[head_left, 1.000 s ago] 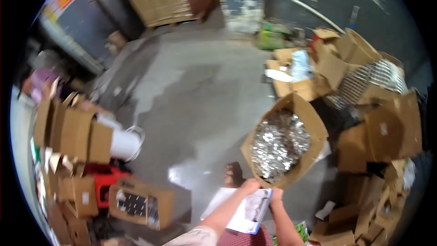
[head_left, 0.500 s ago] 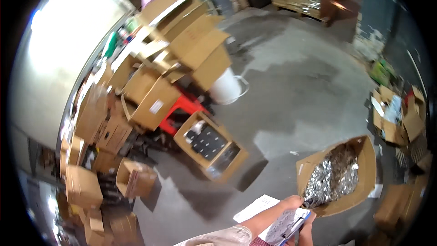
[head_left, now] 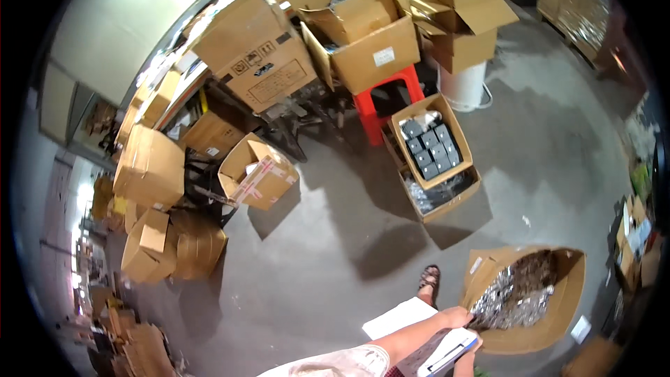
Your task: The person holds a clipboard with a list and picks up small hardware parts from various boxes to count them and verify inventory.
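Observation:
My left hand reaches in from the lower edge, closed, beside the upper end of a clipboard with papers. What its fingers hold is hidden. My right hand grips the clipboard's right edge. A white sheet of paper lies along the far side of my left forearm. Just beyond my hands stands a large open carton, with crumpled silvery and brown wrapping inside. One sandalled foot shows on the floor ahead of the paper.
An open box of black packs sits on another open carton, near a red stool and a white bucket. Cartons crowd the bench at the back left. An open carton stands on the floor; more boxes line the left.
My view has swung left, so the benches and boxes sit further right in the picture. Both hands remain at the clipboard. The person in purple at the back has left the view.

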A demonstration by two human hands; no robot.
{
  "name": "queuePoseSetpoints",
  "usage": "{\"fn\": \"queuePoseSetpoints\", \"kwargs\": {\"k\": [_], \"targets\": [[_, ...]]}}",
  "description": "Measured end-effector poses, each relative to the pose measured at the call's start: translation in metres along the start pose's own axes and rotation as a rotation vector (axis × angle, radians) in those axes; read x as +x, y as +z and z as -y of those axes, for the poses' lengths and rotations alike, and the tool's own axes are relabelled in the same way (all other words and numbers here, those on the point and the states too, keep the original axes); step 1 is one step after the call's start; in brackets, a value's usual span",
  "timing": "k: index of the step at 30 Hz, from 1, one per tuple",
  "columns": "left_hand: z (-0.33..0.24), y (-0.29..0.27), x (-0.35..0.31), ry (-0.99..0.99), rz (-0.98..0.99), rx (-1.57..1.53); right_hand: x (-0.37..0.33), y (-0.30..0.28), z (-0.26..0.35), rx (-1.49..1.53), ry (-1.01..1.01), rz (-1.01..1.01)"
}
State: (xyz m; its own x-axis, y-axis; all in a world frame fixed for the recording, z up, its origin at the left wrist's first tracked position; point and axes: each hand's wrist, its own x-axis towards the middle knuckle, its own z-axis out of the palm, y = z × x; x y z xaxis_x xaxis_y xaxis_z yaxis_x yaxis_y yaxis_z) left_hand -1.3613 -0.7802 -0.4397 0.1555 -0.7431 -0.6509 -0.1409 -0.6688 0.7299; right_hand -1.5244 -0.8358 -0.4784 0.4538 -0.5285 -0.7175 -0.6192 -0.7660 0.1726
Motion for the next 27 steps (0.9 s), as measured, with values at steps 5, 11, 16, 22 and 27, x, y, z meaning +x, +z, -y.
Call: {"fn": "queuePoseSetpoints", "kwargs": {"k": [5, 11, 16, 22, 27], "targets": [[0.049, -0.009, -0.056, 0.018, 0.079, -0.008, -0.032, 0.003, 0.055, -0.057, -0.013, 0.044], [0.124, -0.07, -0.113, 0.1, 0.166, 0.156, -0.053, 0.023, 0.168, 0.072, -0.039, -0.027], [0.202, -0.167, -0.164, 0.124, 0.193, 0.323, -0.073, 0.004, 0.305, 0.287, -0.195, -0.21], [0.281, -0.295, -0.227, 0.128, 0.162, 0.535, -0.071, -0.019, 0.475, 0.498, -0.44, -0.287], [0.342, -0.381, -0.318, 0.04, 0.139, 0.636, -0.104, -0.065, 0.598, 0.75, -0.67, -0.076]]}}
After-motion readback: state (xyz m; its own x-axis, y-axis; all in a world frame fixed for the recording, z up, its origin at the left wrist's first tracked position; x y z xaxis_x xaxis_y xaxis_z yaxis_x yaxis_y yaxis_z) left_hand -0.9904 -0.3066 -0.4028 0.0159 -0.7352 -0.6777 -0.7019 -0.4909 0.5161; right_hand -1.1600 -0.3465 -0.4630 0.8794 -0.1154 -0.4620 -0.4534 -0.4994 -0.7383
